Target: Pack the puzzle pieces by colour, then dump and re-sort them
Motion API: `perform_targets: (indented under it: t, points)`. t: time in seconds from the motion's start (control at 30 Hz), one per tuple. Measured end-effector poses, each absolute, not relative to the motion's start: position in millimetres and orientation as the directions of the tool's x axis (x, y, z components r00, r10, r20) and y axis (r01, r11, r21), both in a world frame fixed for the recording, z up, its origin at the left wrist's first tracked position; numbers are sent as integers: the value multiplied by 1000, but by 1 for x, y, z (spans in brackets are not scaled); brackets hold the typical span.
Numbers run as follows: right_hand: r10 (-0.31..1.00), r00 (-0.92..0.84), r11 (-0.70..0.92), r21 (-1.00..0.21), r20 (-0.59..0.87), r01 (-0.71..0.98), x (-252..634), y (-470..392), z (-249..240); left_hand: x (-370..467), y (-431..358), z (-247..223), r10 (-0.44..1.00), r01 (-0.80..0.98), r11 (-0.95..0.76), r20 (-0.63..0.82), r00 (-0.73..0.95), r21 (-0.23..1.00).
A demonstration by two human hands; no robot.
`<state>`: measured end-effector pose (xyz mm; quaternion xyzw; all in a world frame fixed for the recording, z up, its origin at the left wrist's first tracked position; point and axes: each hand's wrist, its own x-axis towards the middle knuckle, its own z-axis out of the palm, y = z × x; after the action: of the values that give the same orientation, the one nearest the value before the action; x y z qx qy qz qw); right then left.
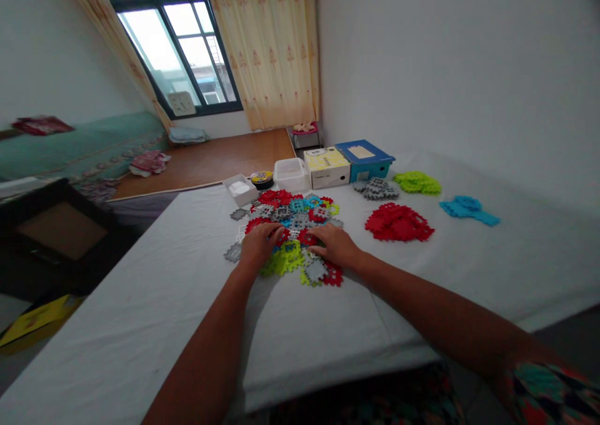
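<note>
A mixed heap of flat notched plastic pieces (pixel 299 222) in red, grey, lime, blue and white lies on the white cloth. My left hand (pixel 260 245) rests at the heap's left side, its fingers bent over red pieces; what they hold, if anything, is hidden. On the right side my right hand (pixel 334 244) touches the heap with its fingers apart, near a red piece. Lime pieces (pixel 284 259) lie between the hands. To the right are single-colour piles: red (pixel 398 222), grey (pixel 376 189), lime (pixel 417 182) and blue (pixel 469 209).
Behind the heap stand a small white box (pixel 240 189), a round black and yellow tin (pixel 262 179), a clear plastic tub (pixel 291 175), a yellow and white box (pixel 327 167) and a blue box (pixel 364 159). The cloth-covered table (pixel 187 287) ends at a front edge near my body.
</note>
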<state>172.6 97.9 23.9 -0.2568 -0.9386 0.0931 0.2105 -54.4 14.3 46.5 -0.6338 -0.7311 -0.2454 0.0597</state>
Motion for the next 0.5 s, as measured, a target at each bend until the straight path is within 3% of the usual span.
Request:
perform_targets:
  t: [0.17, 0.27, 0.4, 0.5]
  points:
    - [480, -770, 875, -167, 421, 455, 174, 95, 35, -51, 12, 48, 904, 959, 86, 384, -190, 271]
    - [506, -666, 848, -178, 547, 499, 185, 108, 45, -50, 11, 50, 897, 967, 104, 398, -193, 233]
    - [629, -425, 746, -352, 651, 565, 229, 156, 55, -50, 10, 51, 878, 968, 128, 429, -211, 214]
    - [787, -175, 547, -537, 592, 642, 283, 198, 57, -50, 10, 51, 856, 971, 113, 476, -204, 212]
